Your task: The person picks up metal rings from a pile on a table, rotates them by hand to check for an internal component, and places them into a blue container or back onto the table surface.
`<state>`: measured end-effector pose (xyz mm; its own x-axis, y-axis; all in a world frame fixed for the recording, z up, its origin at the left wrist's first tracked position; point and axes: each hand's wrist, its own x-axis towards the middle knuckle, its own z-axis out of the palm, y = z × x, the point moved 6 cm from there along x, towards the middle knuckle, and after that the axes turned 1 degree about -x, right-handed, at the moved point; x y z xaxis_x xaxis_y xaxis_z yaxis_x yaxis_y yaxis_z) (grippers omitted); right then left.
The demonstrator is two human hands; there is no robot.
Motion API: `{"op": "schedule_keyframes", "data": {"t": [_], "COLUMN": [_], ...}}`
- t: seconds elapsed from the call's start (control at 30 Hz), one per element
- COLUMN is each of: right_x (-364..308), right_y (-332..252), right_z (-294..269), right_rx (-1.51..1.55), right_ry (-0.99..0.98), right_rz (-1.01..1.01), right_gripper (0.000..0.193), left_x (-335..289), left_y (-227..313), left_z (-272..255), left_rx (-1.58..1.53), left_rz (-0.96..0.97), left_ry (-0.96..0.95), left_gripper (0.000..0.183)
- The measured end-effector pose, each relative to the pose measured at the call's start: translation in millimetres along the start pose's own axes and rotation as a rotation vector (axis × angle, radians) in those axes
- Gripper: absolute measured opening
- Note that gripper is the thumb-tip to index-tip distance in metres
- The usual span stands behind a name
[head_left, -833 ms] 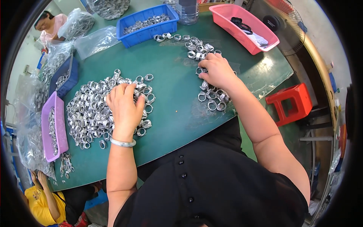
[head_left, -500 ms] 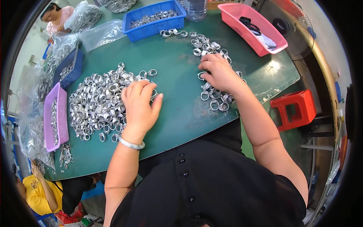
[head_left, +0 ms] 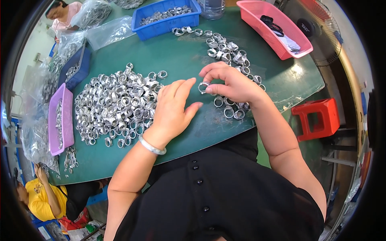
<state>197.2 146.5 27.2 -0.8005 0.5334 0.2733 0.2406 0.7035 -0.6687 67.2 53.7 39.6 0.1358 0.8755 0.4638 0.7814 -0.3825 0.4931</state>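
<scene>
Right hand [head_left: 231,85] pinching one silver ring [head_left: 203,87], right of the big ring heap [head_left: 116,104].
From here I judge a slack fingertip grip could drop it. The left hand [head_left: 173,111], spread and empty at the heap's right edge, could scatter loose rings [head_left: 162,74] over the green surface [head_left: 179,54] if it swings low.

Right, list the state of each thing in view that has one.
Left hand: open, thumb spread, nothing visibly held.
Right hand: pinching a silvery ring.
Left ring pile: heaped, loose.
Right ring cluster: loose, strewn.
Bright blue tray: uncovered, rings inside.
Lilac basket: uncovered, rings inside.
Pink basket: uncovered, partly filled.
Red stool: unoccupied.
Fan: cannot tell if spinning.
</scene>
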Motion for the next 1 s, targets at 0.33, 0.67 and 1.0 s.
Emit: {"op": "schedule_keyframes", "data": {"t": [0.33,0.67,1.0], "right_x": [0.3,1.3,0.3], "right_y": [0.3,4.8,6.3], "right_z": [24.9,25.1,27.1], "right_rx": [0.709,0.645,0.558], "right_ry": [-0.158,-0.133,-0.125], "right_rz": [0.121,0.189,0.179], "right_gripper": [0.023,0.032,0.031], "left_x": [7.8,4.4,4.4], "left_y": [-2.8,-20.1,-13.5], "left_z": [4.9,11.3,7.1], "left_rx": [-0.141,-0.351,-0.236], "left_rz": [0.030,-0.140,-0.030], "left_ry": [0.108,0.094,0.110], "left_gripper": [0.035,0.035,0.032]}}
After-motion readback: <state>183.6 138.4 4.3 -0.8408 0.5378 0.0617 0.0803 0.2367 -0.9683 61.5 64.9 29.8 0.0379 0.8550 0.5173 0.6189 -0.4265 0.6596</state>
